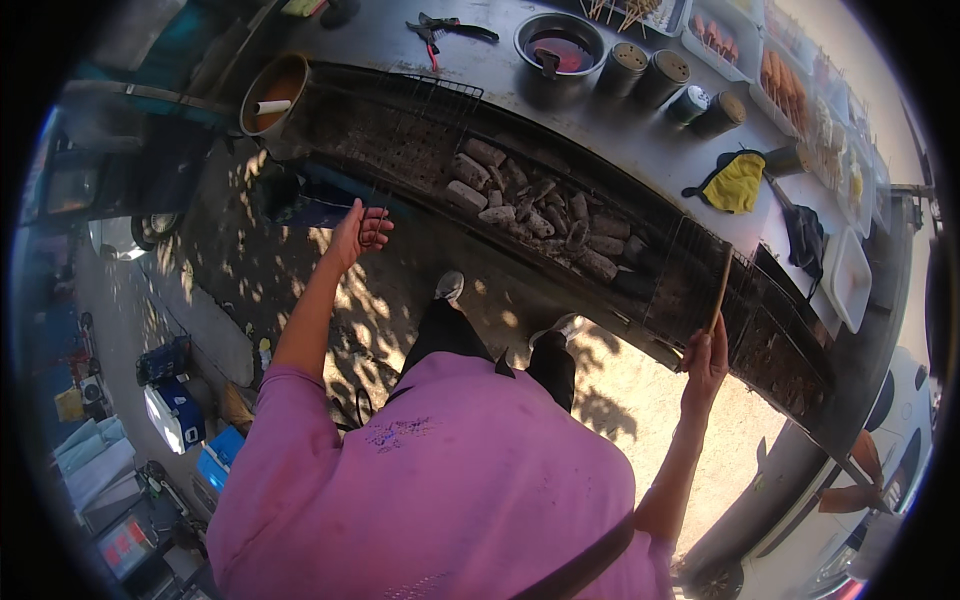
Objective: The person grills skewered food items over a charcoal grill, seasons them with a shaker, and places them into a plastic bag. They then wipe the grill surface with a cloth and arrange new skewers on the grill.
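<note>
My right hand (pixel 706 358) grips a slim wooden handle (pixel 721 289) that slants up over the wire grate at the right end of a long charcoal grill (pixel 367 124). What is at the handle's far tip is hard to make out. Raised in front of the grill's left half, my left hand (pixel 361 232) has its fingers curled round a thin dark wire loop (pixel 367 223); where the wire leads is unclear. Grey, ashy charcoal pieces (pixel 536 210) lie heaped in the middle of the trough. Another wire grate (pixel 442 86) covers part of its left side.
Behind the grill, a metal counter (pixel 480 64) carries shears (pixel 442 31), a bowl of red sauce (pixel 562 45), several shakers (pixel 626 66) and a yellow-black cloth item (pixel 735 181). Skewer trays (pixel 721 41) line the back right. A metal pot (pixel 274 94) of brown liquid stands left.
</note>
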The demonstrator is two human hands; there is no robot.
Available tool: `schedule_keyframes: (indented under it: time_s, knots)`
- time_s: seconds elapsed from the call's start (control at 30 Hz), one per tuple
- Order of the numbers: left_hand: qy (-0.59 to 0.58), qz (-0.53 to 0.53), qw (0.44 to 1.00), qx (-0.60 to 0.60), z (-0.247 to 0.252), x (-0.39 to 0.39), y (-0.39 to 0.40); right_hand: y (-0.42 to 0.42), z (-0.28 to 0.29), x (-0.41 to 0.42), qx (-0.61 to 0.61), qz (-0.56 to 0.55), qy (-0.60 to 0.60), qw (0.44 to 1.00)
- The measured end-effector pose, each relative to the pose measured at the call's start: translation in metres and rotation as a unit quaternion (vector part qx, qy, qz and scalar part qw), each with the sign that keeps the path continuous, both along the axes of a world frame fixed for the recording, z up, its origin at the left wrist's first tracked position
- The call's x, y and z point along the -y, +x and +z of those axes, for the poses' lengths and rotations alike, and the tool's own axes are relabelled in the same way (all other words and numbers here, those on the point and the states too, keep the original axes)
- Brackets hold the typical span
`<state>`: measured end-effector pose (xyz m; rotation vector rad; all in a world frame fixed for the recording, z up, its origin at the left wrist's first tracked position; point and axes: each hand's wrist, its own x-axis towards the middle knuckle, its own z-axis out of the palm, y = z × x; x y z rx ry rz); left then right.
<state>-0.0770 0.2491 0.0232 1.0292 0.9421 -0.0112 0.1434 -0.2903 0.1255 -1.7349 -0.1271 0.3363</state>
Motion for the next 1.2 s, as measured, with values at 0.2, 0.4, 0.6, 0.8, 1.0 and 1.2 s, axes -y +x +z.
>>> schedule_keyframes:
  time_s: [0.2, 0.4, 0.6, 0.8, 1.0, 1.2]
  knots:
    - [-0.132, -0.039, 0.987, 0.084, -0.022, 0.025, -0.011, -0.091, -0.007, -0.241, 0.183, 0.211, -0.188, 0.942]
    - [-0.142, -0.058, 0.986, 0.067, -0.023, 0.038, -0.041, -0.080, -0.060, -0.291, 0.296, 0.205, -0.379, 0.852]
    - [-0.148, -0.070, 0.985, 0.060, -0.023, 0.031, -0.038, -0.113, -0.056, -0.323, 0.323, 0.178, -0.294, 0.882]
    - [-0.118, -0.081, 0.986, 0.085, -0.021, 0.029, -0.036, -0.054, -0.059, -0.334, 0.284, 0.121, -0.376, 0.874]
    - [-0.108, -0.056, 0.992, 0.045, -0.025, 0.033, -0.038, -0.119, -0.062, -0.341, 0.281, 0.212, -0.344, 0.870]
    - [-0.038, -0.024, 0.996, 0.073, -0.026, -0.012, -0.044, -0.027, -0.039, -0.190, 0.264, -0.087, -0.437, 0.856]
